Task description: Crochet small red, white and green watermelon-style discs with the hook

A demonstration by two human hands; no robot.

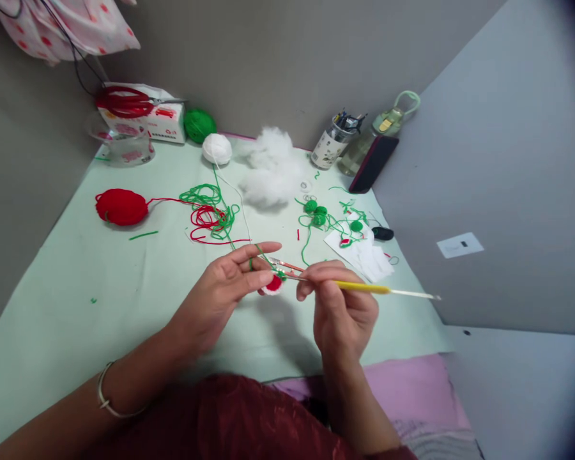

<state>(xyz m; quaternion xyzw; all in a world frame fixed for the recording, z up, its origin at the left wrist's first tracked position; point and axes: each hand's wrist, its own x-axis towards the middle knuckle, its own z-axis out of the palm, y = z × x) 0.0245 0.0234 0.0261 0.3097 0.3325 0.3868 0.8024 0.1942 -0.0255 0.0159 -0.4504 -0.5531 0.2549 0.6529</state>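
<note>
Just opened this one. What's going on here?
A person's left hand pinches a small red, white and green yarn piece, while the right hand holds a yellow-handled hook with its tip at that piece. On the table, a red yarn ball lies to the left, fluffy white stuffing sits behind the hands, and small green balls lie to the right.

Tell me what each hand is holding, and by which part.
The right hand holds a crochet hook near the inner end of its yellow handle; the left hand pinches a small red-and-white crochet piece by its edge.
</note>
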